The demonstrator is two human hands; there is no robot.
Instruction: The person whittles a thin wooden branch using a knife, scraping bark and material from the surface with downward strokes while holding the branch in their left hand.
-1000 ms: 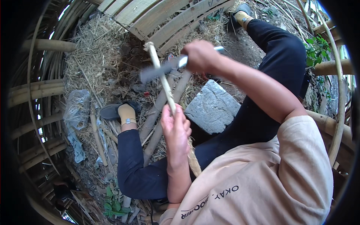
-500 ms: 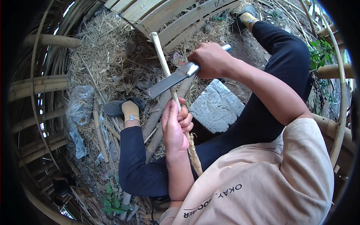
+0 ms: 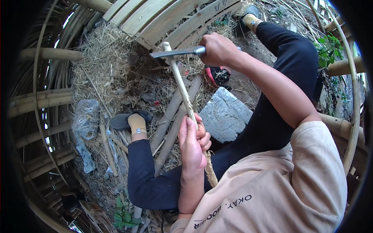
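Observation:
My left hand (image 3: 193,141) is closed round the lower part of a pale, peeled stick (image 3: 179,80), which slants up and to the left. Below the fist, the stick's rougher, shaggy end (image 3: 210,173) reaches down over my thigh. My right hand (image 3: 218,49) grips the handle of a broad-bladed knife (image 3: 175,53). The blade lies across the stick close to its upper end, pointing left, and its flat looks almost edge-on. Whether the edge bites into the wood cannot be made out.
A grey stone block (image 3: 225,113) lies between my legs, with a red and black object (image 3: 217,75) beyond it. Bamboo poles (image 3: 168,121) cross the straw-strewn ground. Wooden slats (image 3: 159,21) stand ahead; a clear plastic bag (image 3: 86,118) lies left, near the bamboo wall (image 3: 42,103).
My right hand has carried the knife up along the stick, from near my left hand to the far end, and the blade has turned more level. The red and black object now shows.

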